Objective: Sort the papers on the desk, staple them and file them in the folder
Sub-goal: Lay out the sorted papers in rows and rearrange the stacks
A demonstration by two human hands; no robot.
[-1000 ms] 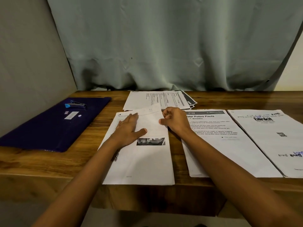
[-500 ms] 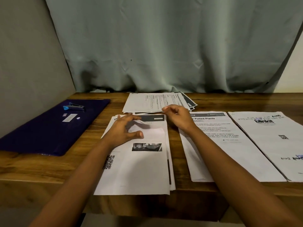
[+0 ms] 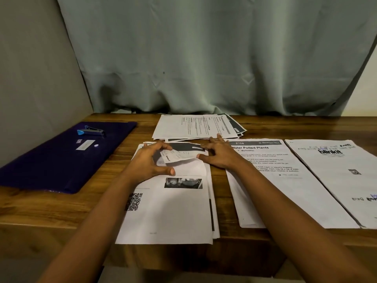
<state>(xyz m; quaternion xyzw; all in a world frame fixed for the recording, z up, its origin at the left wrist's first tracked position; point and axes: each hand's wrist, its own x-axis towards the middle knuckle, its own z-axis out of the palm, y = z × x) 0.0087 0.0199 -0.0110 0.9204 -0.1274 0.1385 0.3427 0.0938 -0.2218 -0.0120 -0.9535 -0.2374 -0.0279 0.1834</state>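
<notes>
While left hand (image 3: pixel 151 162) curls round folded sheet (image 3: pixel 180 158) | right hand (image 3: pixel 219 157) lies splayed

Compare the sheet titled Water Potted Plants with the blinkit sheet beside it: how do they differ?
The Water Potted Plants sheet carries a dark header bar and printed paragraphs; the blinkit sheet shows a logo, handwriting and a small code. The right hand and its forearm cover part of the first sheet; the blinkit sheet lies untouched. Both are white and lie flat on the desk.
</notes>
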